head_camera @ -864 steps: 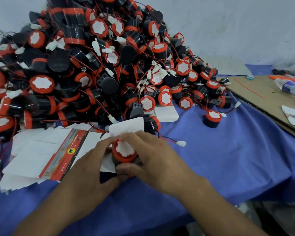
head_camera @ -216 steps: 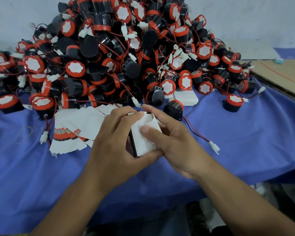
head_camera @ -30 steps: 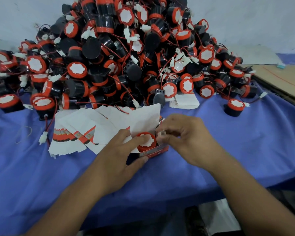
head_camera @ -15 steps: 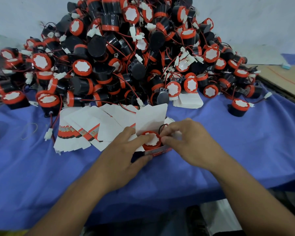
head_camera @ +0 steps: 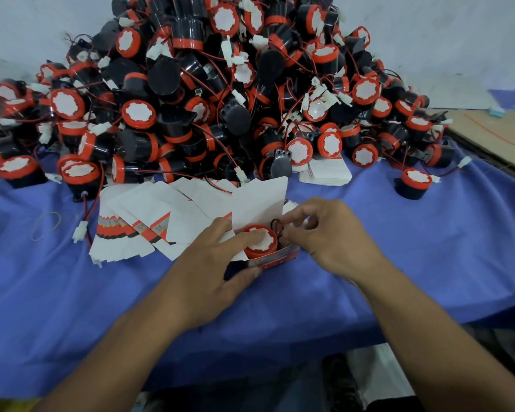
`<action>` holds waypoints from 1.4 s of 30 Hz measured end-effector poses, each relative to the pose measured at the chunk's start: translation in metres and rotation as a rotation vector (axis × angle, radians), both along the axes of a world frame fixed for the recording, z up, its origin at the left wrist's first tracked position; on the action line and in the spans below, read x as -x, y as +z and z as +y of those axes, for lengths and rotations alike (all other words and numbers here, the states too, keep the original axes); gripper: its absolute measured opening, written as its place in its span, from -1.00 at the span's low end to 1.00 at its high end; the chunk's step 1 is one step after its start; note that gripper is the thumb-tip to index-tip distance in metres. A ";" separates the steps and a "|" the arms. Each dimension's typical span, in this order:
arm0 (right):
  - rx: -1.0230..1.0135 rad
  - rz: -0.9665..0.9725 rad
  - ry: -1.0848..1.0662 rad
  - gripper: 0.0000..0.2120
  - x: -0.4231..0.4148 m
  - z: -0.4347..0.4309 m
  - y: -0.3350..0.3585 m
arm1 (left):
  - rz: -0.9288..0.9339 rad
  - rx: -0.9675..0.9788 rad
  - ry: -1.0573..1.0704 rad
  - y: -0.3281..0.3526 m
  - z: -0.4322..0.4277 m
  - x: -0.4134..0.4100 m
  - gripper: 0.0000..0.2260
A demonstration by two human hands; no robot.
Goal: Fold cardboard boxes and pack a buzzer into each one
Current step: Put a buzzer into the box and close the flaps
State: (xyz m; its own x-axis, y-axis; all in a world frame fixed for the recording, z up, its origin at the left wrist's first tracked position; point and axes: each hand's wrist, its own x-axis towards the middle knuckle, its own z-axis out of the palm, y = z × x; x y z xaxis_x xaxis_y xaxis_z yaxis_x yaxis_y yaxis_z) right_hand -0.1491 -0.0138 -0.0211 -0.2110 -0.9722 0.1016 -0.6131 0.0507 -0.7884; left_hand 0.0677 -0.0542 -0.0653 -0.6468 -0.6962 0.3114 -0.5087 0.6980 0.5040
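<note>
Gripping 1 box [head_camera: 275, 259] w/ L hand [head_camera: 211, 272], R hand [head_camera: 327, 236] pinching buzzer wire [head_camera: 275, 225].

Buzzer [head_camera: 259, 240] in box [head_camera: 275, 258]; flat boxes [head_camera: 143, 221] left; buzzer pile [head_camera: 214, 93] behind.

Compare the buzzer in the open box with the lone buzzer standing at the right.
The boxed buzzer sits in the open box, which the left hand holds; the lone buzzer stands bare on the cloth. The right hand pinches the boxed buzzer's black wire; no hand touches the lone buzzer. Both: black body, orange rim, white face up.
</note>
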 end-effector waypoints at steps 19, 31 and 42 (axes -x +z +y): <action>-0.100 -0.066 0.003 -0.90 -0.001 -0.011 -0.002 | 0.468 -0.097 0.353 0.011 0.013 0.009 -0.28; -0.013 -0.063 -0.064 -0.56 -0.003 -0.009 -0.010 | 0.116 0.255 0.175 -0.003 0.008 0.022 -0.68; 0.467 0.217 -0.090 -0.75 -0.015 -0.003 -0.037 | 0.137 0.127 0.174 0.007 0.007 0.024 -0.69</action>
